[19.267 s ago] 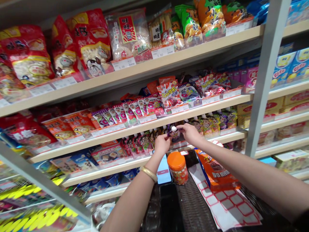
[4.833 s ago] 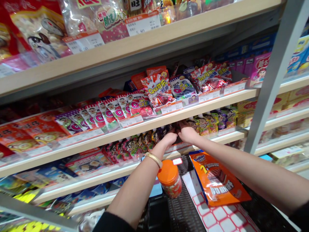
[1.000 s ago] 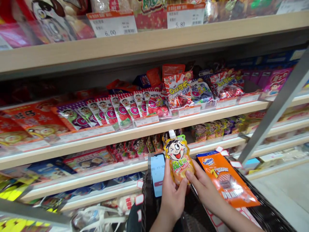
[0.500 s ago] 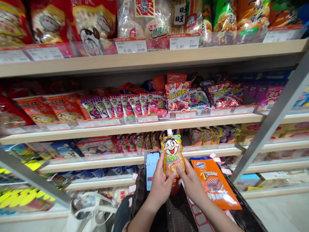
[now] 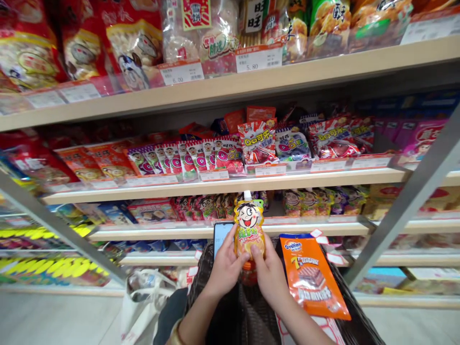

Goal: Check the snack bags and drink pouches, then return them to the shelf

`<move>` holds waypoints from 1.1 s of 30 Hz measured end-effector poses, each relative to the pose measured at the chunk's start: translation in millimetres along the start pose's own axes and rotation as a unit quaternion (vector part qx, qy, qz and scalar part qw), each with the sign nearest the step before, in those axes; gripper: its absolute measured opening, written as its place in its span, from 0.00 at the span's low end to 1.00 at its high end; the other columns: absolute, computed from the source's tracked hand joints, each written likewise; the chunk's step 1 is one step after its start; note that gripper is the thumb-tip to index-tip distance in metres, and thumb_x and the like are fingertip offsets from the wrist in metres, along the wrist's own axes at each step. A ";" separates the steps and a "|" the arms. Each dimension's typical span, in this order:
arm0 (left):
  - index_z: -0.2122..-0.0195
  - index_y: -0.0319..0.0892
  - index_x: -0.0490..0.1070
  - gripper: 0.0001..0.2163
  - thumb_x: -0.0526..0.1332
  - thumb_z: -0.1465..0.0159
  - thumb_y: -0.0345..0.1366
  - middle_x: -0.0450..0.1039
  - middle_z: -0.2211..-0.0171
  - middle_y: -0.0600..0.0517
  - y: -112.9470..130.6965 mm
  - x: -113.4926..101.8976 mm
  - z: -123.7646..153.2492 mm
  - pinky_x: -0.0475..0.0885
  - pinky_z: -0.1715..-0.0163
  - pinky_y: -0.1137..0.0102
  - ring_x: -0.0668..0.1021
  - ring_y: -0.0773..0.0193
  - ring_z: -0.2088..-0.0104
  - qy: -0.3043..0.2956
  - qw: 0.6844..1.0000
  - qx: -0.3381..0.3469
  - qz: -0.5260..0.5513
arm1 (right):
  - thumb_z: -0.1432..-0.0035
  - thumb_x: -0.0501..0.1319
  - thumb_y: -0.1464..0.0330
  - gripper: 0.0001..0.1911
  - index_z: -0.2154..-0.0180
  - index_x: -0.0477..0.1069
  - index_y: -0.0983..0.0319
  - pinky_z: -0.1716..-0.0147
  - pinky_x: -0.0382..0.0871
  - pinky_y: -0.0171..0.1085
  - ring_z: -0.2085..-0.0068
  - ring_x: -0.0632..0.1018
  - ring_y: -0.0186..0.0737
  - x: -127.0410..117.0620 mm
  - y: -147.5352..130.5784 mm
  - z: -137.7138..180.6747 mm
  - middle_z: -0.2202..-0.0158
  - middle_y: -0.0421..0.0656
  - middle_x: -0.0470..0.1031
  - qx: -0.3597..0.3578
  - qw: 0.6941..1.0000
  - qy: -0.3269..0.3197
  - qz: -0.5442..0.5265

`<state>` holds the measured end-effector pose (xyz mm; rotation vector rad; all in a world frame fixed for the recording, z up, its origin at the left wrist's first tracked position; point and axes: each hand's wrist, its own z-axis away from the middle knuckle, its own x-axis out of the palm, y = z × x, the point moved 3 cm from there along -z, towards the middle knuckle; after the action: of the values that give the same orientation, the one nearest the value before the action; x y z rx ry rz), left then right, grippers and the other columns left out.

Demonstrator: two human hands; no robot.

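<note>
Hands meet low and centre over a dark woven basket (image 5: 350, 323), both on one yellow spouted pouch (image 5: 248, 230) with a cartoon face and a white cap. Left hand (image 5: 224, 268) cups the pouch's lower left edge, thumb across the front; right hand (image 5: 269, 273) pinches the lower right corner, thumb on the printed panel. Each grip is pressed onto the pouch, none spread.

Pouch stands upright, face toward the camera, lifted clear of the shelves and just above the basket, in front of the row of similar pouches (image 5: 316, 201) on the third shelf (a gap shows in that row right behind it). A phone (image 5: 220, 235) with a lit screen stands just left of the pouch, beside the left hand. An orange Ovaltine bag (image 5: 311, 278) lies in the basket, right of the right hand.

Step in hand, as I read it: inspecting the pouch front-on, held level. Next move likely calls for keeping the two-handed hold steady, then lowering the pouch into the free space beside the orange bag, cap up.
</note>
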<state>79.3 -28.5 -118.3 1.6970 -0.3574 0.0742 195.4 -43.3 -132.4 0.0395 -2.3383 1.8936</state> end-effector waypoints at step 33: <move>0.45 0.48 0.68 0.28 0.64 0.48 0.22 0.67 0.46 0.47 -7.4 5.0 6.7 0.65 0.39 0.59 0.71 0.55 0.43 0.066 0.987 0.103 -0.104 | 0.41 0.61 0.52 0.33 0.39 0.63 0.58 0.53 0.76 0.42 0.52 0.79 0.48 -10.6 3.0 2.9 0.48 0.48 0.77 0.013 0.997 0.062 0.046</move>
<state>85.1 -35.2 -125.2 1.9136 -0.0740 0.0722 205.3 -46.1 -137.2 -0.1818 -2.2705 1.9070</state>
